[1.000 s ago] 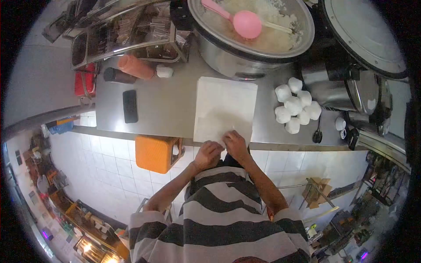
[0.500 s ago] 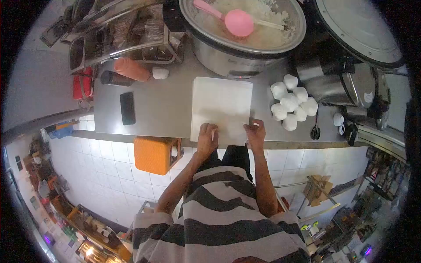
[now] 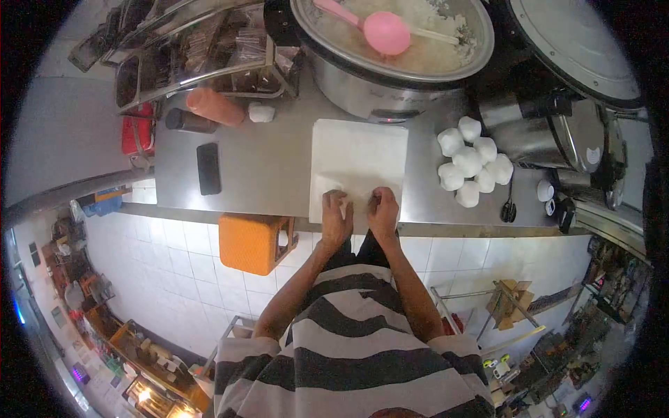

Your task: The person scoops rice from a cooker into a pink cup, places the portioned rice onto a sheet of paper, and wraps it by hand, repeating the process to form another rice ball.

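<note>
as both hands sit at the near edge of the white square stack of paper sheets (image 3: 359,153), the stack lies flat on the stainless steel table (image 3: 272,171), with its far edge just in front of the large steel pot of white rice (image 3: 362,90). left hand (image 3: 336,214): fingers curled down onto the near left part of the paper, touching it. right hand (image 3: 384,209): same posture, just beside the left, on the near middle of the paper. both hands half closed; whether either pinches a sheet cannot be told at this size. pink plastic ladle (image 3: 387,32) lies in the rice. cluster of white round balls (image 3: 470,164) sits on the table right of the paper, apart from it. black flat phone (image 3: 208,168) lies left of the paper, well apart. orange bottle (image 3: 214,106) and dark bottle (image 3: 187,122) lie on their sides toward the far left of the table. orange stool (image 3: 251,244) stands on the tiled floor below the table's near edge.
</note>
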`<state>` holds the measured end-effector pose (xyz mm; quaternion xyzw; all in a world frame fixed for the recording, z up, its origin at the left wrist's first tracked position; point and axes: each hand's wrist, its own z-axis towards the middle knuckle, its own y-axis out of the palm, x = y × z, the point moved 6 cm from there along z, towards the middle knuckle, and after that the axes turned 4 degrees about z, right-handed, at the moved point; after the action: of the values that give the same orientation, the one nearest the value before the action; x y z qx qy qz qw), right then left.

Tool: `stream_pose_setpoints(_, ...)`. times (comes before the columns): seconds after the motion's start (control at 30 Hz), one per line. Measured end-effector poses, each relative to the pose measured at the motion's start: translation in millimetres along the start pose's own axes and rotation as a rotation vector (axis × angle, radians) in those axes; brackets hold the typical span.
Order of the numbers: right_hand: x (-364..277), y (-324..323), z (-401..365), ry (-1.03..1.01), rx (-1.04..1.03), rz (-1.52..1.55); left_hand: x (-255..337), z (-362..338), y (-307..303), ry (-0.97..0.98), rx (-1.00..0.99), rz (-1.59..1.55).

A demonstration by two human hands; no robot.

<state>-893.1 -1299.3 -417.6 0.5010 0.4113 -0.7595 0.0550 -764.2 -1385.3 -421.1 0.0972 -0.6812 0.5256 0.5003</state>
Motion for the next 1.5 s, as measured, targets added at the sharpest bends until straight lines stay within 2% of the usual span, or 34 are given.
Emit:
stream_pose_setpoints(0.17, 15, 8, 8, 0.108, -0.101, 0.032, -33, 5, 10, -0.023, 0.016, -0.042)
stream_pose_setpoints(0.2, 18, 5, 11, 0.1, -0.102, 0.034, -43, 8, 13, -0.132, -0.063, -0.122)
stream_pose_setpoints(0.23, 5, -4, 20, 0.079, -0.112, -0.118, -48, 12, 14, -0.242, -0.143, -0.201)
stream_pose_setpoints(0.27, -10, -13, 31, 0.059, -0.121, -0.269, -44, 20, 7, -0.242, -0.135, -0.198)
stream_pose_setpoints(0.33, -17, -17, 46, -0.016, -0.152, -0.35, -8, 44, -19, 0.075, -0.042, 0.356)
stream_pose_setpoints(0.4, -6, -9, 46, -0.183, -0.239, -0.329, -7, 57, -29, 0.05, -0.017, 0.403)
stream_pose_setpoints(0.43, 13, 0, 37, -0.119, -0.332, -0.307, -12, 59, -25, 0.184, -0.075, 0.386)
stream_pose_setpoints(0.47, 21, 1, 31, -0.12, -0.337, -0.305, -16, 57, -20, 0.321, -0.132, 0.366)
stream_pose_setpoints(0.5, 28, 2, 24, -0.139, -0.365, -0.312, -26, 56, -19, 0.317, -0.13, 0.369)
stream_pose_setpoints(0.57, 36, 6, 12, -0.159, -0.399, -0.317, -45, 49, -9, 0.324, -0.259, 0.416)
stream_pose_setpoints(0.63, 29, 2, 1, -0.261, -0.36, -0.25, -52, 41, -5, 0.382, -0.243, 0.424)
stream_pose_setpoints(0.77, 5, -19, 0, -0.301, -0.401, -0.182, -52, 32, -5, 0.551, -0.256, 0.468)
stream_pose_setpoints(0.8, -4, -24, 0, -0.324, -0.435, -0.187, -52, 32, -11, 0.553, -0.254, 0.466)
stream_pose_setpoints(0.87, -2, -25, -2, -0.341, -0.471, -0.193, -40, 31, -23, 0.518, -0.431, 0.385)
stream_pose_setpoints(1.0, 14, -19, 7, -0.294, -0.495, -0.159, -33, 32, -29, 0.506, -0.523, 0.433)
stream_pose_setpoints(1.07, 16, -16, 13, -0.263, -0.487, -0.106, -41, 31, -26, 0.509, -0.425, 0.366)
stream_pose_setpoints(1.13, 26, -15, 22, -0.087, -0.464, 0.051, -49, 35, -17, 0.51, -0.376, 0.346)
stream_pose_setpoints(1.2, 32, -9, 34, -0.06, -0.503, 0.027, -55, 37, -8, 0.51, -0.33, 0.323)
stream_pose_setpoints(1.27, 40, 0, 46, -0.033, -0.539, 0.002, -52, 51, -8, 0.315, -0.286, 0.224)
stream_pose_setpoints(1.43, 42, 19, 61, -0.053, -0.605, -0.138, -41, 70, -3, 0.242, -0.257, 0.249)
stream_pose_setpoints(1.47, 39, 22, 59, -0.053, -0.605, -0.137, -42, 72, -3, 0.215, -0.248, 0.247)
stream_pose_setpoints(1.5, 39, 20, 60, 0.022, -0.507, -0.121, -41, 74, -3, 0.214, -0.248, 0.248)
